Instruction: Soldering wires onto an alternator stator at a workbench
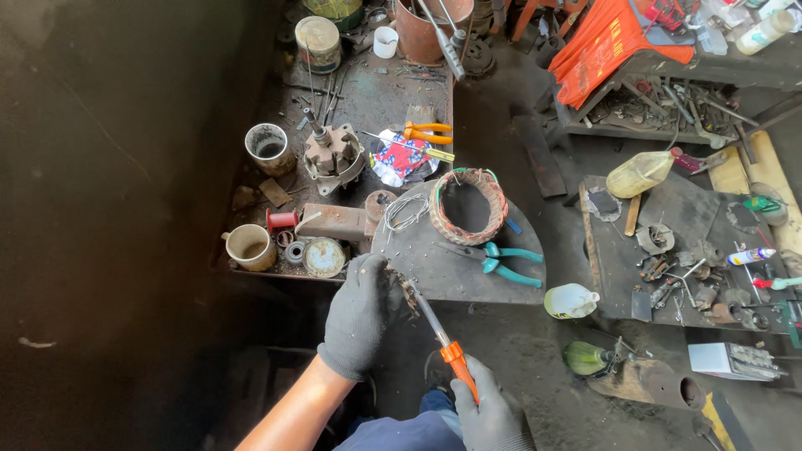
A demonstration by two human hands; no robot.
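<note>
Hand (489,409) gripping screwdriver (439,330) near pliers (493,260)

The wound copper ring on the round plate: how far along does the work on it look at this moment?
The wound ring lies alone on the round plate, separate from the metal housing. In hand: the right hand holds an orange-handled tool, its tip at something small in the gloved left hand. The teal pliers lie unused; loose wire remains beside the ring.

A crumpled red, white and blue foil wrapper (399,159) lies mid-desk beside the orange pliers. A round tin with a pale label (317,43) stands at the far end. A small white spray can with colourful label (750,256) lies on the right.
</note>
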